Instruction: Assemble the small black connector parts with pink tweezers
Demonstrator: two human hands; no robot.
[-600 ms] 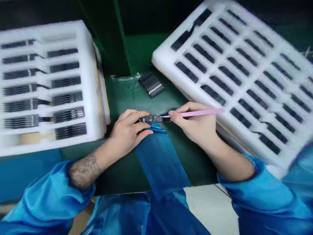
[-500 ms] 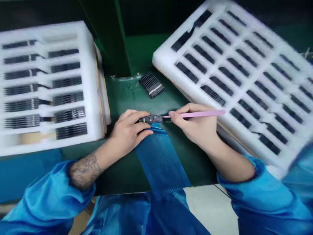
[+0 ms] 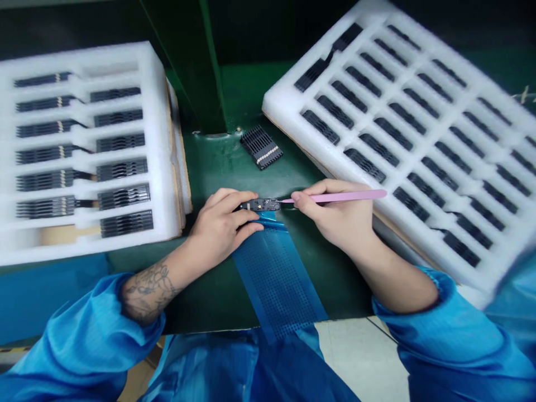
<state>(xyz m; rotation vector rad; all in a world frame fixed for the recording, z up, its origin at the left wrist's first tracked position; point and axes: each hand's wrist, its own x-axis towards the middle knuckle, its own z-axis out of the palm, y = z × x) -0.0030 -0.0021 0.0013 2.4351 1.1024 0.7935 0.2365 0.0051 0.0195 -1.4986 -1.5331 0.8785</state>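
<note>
A narrow wedge of dark green surface (image 3: pixel 218 167) opens between two white foam trays, and both hands work inside it. The left hand (image 3: pixel 218 223) is curled narrowly around a small black connector (image 3: pixel 259 205), gripping its left end between thumb and fingers. The connector sits just above a blue perforated mesh strip (image 3: pixel 276 273), which lies diagonally on the surface and runs toward its near edge. The right hand (image 3: pixel 330 215) pinches slim pink tweezers (image 3: pixel 335 196) like a pencil, their tip at the connector's right end. Any markings on the connector are too small to read.

The left foam tray's wall (image 3: pixel 161 139) stands just beyond the left hand, leaving little room on that side. The right foam tray's long edge (image 3: pixel 285 106) slants close past the right hand's knuckles, and the tray sits at an angle. Both trays hold neat rows of black comb-like parts in cut slots, those on the left with thin dark tails and pale bands. One loose black comb-like part (image 3: pixel 262 147) lies on the green surface beyond the hands, near the foot of a green upright post (image 3: pixel 188 67). Blue sleeves (image 3: pixel 84 335) cover both arms to the wrists, and the left forearm shows a dark tattoo (image 3: pixel 148 290).
</note>
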